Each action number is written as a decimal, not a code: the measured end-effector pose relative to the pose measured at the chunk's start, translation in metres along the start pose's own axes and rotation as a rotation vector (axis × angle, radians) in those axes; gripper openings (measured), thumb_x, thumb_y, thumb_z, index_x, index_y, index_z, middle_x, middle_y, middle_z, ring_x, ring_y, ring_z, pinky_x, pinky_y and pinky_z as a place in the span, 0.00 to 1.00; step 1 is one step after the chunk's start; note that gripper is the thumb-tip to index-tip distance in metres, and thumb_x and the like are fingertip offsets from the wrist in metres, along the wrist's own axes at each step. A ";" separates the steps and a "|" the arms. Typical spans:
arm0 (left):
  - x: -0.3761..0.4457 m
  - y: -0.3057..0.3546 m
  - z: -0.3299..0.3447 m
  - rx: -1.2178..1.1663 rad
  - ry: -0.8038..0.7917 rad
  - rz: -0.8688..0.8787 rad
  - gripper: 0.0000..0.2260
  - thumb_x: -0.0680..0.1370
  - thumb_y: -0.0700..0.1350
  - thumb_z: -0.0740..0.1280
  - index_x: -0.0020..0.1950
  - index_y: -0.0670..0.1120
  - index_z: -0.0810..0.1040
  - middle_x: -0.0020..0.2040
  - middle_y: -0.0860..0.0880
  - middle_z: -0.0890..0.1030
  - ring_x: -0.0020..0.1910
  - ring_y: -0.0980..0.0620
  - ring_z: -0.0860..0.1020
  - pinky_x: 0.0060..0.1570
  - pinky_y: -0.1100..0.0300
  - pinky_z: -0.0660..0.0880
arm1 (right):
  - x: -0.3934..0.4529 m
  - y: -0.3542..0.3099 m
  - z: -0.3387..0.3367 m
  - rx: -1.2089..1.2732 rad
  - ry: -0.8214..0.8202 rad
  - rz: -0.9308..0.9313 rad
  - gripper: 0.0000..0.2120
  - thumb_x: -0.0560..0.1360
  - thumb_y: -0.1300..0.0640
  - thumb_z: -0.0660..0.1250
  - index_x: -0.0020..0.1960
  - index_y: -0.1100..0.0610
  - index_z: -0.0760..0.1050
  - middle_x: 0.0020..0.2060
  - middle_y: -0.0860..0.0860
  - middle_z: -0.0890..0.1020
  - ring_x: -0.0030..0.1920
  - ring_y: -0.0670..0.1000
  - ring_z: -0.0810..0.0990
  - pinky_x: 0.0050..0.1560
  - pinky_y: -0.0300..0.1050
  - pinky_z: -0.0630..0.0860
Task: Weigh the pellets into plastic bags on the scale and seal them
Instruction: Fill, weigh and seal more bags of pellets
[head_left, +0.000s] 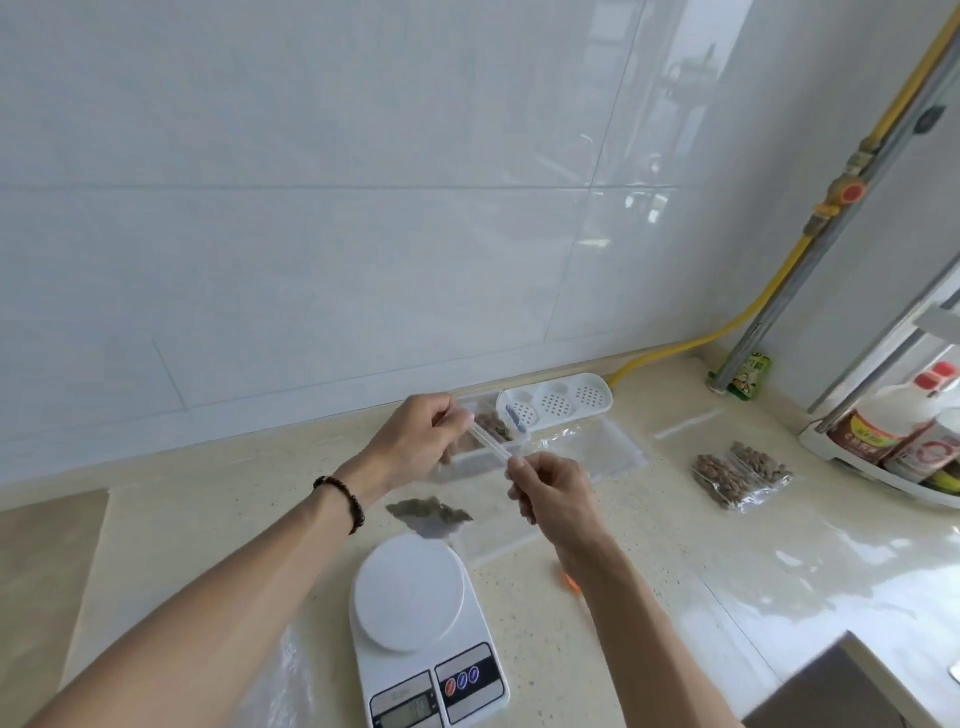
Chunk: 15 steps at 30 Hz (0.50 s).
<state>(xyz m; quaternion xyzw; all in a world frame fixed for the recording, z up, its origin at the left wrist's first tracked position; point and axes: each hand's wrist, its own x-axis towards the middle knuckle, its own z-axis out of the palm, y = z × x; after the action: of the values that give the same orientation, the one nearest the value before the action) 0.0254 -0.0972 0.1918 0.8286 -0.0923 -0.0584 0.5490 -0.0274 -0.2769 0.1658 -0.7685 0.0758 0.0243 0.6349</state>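
Note:
A clear plastic bag (431, 512) with brown pellets at its bottom hangs in the air above the white scale (415, 608). My left hand (421, 441) pinches the left end of the bag's top strip. My right hand (550, 488) pinches the right end of that strip. The scale's round platform carries nothing. Behind my hands stands a clear container (493, 431) with pellets in it. Two filled bags of pellets (737, 475) lie on the counter to the right.
A white perforated lid (556, 402) lies by the wall behind the container. Empty clear bags (602, 452) lie right of the container. Bottles in a white rack (898, 436) stand at the far right. A yellow hose (727, 332) runs along the wall. A small orange object (571, 583) lies under my right forearm.

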 end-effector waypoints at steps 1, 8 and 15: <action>-0.001 0.003 -0.002 -0.010 0.010 0.015 0.13 0.81 0.45 0.64 0.41 0.37 0.75 0.30 0.53 0.76 0.29 0.55 0.75 0.37 0.58 0.74 | -0.001 -0.005 -0.001 -0.029 0.018 -0.030 0.12 0.79 0.56 0.67 0.39 0.59 0.79 0.28 0.49 0.79 0.27 0.44 0.72 0.30 0.37 0.70; -0.011 0.018 -0.007 -0.079 0.060 0.138 0.12 0.79 0.42 0.67 0.36 0.42 0.74 0.29 0.52 0.75 0.30 0.53 0.74 0.34 0.58 0.74 | -0.008 -0.032 -0.002 -0.060 0.015 -0.159 0.10 0.75 0.54 0.71 0.36 0.55 0.81 0.31 0.52 0.76 0.33 0.49 0.70 0.36 0.45 0.69; -0.023 0.026 -0.016 -0.159 -0.006 0.160 0.08 0.78 0.40 0.69 0.39 0.41 0.79 0.31 0.46 0.79 0.31 0.51 0.77 0.38 0.54 0.77 | -0.009 -0.047 0.000 -0.285 0.064 -0.201 0.10 0.77 0.58 0.69 0.36 0.56 0.79 0.28 0.47 0.75 0.28 0.43 0.69 0.33 0.41 0.68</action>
<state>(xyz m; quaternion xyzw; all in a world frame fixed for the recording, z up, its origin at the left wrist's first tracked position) 0.0043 -0.0879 0.2213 0.7722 -0.1547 -0.0239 0.6157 -0.0289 -0.2673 0.2128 -0.8548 0.0145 -0.0531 0.5160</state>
